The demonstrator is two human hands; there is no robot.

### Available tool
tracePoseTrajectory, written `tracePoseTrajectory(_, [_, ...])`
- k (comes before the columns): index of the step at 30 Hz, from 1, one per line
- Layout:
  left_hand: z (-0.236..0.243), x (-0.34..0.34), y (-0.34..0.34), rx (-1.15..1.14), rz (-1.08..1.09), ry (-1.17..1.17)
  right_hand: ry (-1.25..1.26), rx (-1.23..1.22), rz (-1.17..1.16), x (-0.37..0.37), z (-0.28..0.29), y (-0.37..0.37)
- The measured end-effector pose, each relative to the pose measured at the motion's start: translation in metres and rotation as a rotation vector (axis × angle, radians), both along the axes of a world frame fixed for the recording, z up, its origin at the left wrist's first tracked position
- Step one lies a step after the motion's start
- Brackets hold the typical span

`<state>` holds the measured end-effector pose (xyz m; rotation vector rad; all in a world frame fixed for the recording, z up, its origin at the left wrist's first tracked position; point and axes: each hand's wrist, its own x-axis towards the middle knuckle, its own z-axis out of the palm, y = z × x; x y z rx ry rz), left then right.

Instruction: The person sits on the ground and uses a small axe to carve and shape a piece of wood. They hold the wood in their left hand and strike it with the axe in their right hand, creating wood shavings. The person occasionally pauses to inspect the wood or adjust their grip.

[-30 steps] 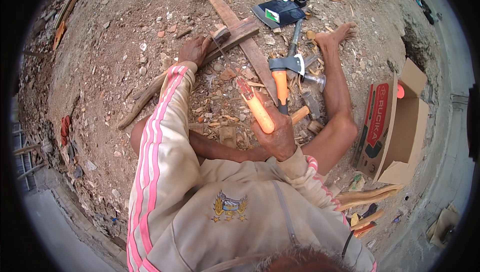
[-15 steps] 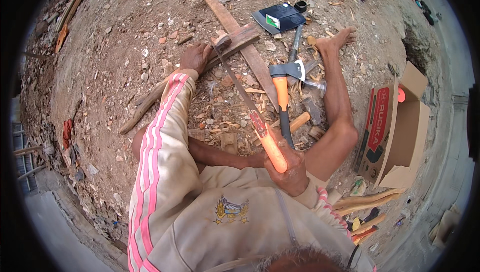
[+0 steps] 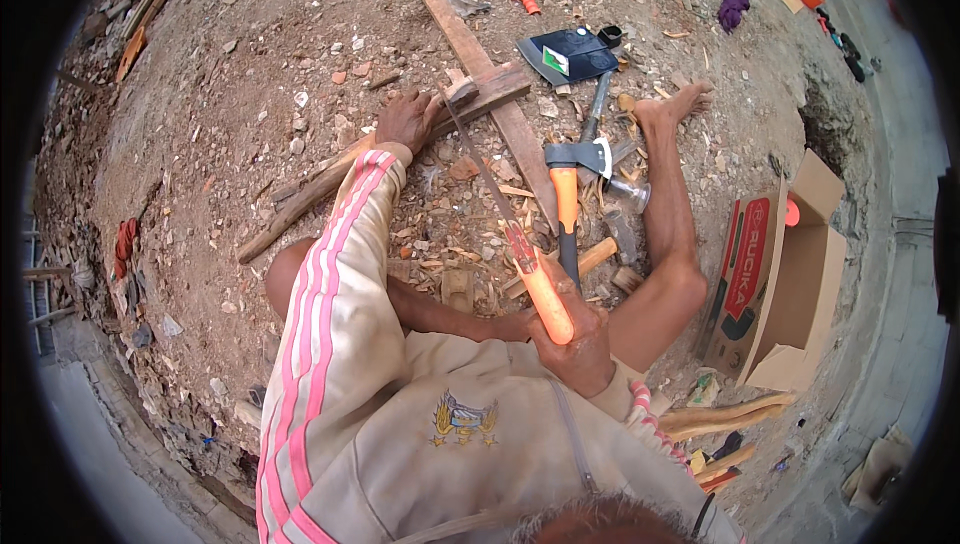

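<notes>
The right hand [image 3: 582, 344] was wrapped firmly around the orange handle of a handsaw [image 3: 545, 301], whose blade slanted to the far left, its tip beside the dark end of a wooden stick [image 3: 462, 93]. The left hand [image 3: 407, 121] lay over that stick; whether its fingers closed around it, I could not tell. The stick rested along a thicker timber [image 3: 500, 87], which crossed a long plank [image 3: 520, 139]. Right of the saw lay an axe [image 3: 565, 189], and farther right a cardboard box [image 3: 800, 294].
</notes>
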<state>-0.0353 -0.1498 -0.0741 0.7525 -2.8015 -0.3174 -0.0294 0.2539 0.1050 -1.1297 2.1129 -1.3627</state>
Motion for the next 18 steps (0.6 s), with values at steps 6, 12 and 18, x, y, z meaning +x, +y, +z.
tracePoseTrajectory(6, [-0.004, -0.027, -0.006, 0.082, -0.016, -0.025, 0.137, 0.094, -0.097, -0.034, -0.025, -0.071])
tracePoseTrajectory(12, [-0.001, -0.005, -0.002, 0.024, -0.02, 0.018, 0.025, -0.046, -0.049, 0.0, -0.011, -0.005])
tracePoseTrajectory(18, [0.002, -0.022, 0.002, 0.087, -0.049, 0.012, 0.032, 0.159, -0.095, -0.034, -0.001, -0.068])
